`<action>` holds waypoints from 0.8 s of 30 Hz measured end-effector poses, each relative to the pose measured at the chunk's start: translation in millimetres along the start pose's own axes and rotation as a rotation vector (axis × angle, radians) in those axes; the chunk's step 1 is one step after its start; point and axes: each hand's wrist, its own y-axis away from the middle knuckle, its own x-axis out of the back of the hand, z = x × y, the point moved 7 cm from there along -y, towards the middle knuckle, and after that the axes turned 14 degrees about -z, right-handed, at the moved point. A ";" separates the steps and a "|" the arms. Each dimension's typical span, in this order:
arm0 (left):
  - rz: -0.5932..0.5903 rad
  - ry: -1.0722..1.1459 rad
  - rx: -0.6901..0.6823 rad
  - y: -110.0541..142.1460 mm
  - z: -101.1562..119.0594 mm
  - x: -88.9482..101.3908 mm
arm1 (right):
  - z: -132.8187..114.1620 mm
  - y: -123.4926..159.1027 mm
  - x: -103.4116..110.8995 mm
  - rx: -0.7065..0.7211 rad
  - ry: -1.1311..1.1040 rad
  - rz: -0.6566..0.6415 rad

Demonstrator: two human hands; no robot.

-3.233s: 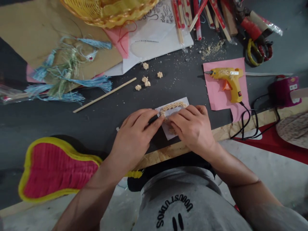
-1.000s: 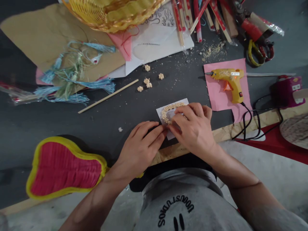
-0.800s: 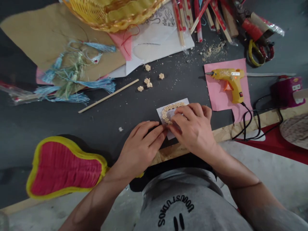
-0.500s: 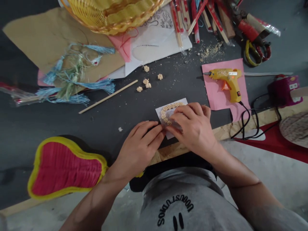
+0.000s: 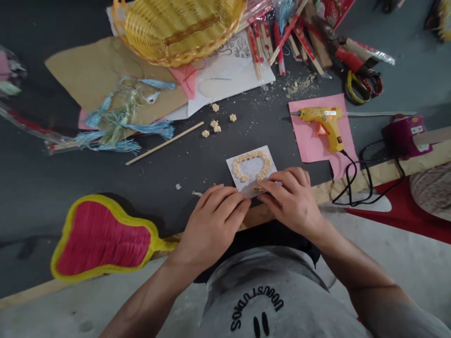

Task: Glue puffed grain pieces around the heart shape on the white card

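A small white card (image 5: 251, 168) lies on the dark table near its front edge, with an arch of small beige flower beads (image 5: 246, 157) stuck on it. My right hand (image 5: 294, 202) rests at the card's lower right corner. Its thumb and forefinger are pinched on one flower bead (image 5: 259, 189) at the arch's right end. My left hand (image 5: 214, 220) lies flat beside it, fingers stretched together, fingertips at the card's lower left edge, holding nothing.
A yellow glue gun (image 5: 323, 120) lies on pink paper (image 5: 313, 143), its black cable (image 5: 352, 185) looping right. Loose flower beads (image 5: 214, 125), a wooden stick (image 5: 165, 143), blue tassels (image 5: 120, 119), a yellow basket (image 5: 179, 23) and a red-and-yellow fan (image 5: 102, 237) surround the card.
Both hands have drawn back toward the table's front edge, uncovering the whole bead arch. The right hand's pinch has moved from the arch's middle to its lower right end.
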 end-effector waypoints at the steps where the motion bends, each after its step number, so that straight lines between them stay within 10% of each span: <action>1: 0.003 0.006 0.005 -0.1 1.3 -2.5 | -2.8 0.1 -3.5 0.002 0.034 -0.010; 15: 0.039 -0.020 0.065 5.1 6.0 -21.0 | -7.9 6.0 -7.7 0.131 0.058 0.090; 24: 0.094 -0.073 0.126 3.9 7.2 -9.0 | 53.4 -10.9 15.0 -0.153 0.193 0.178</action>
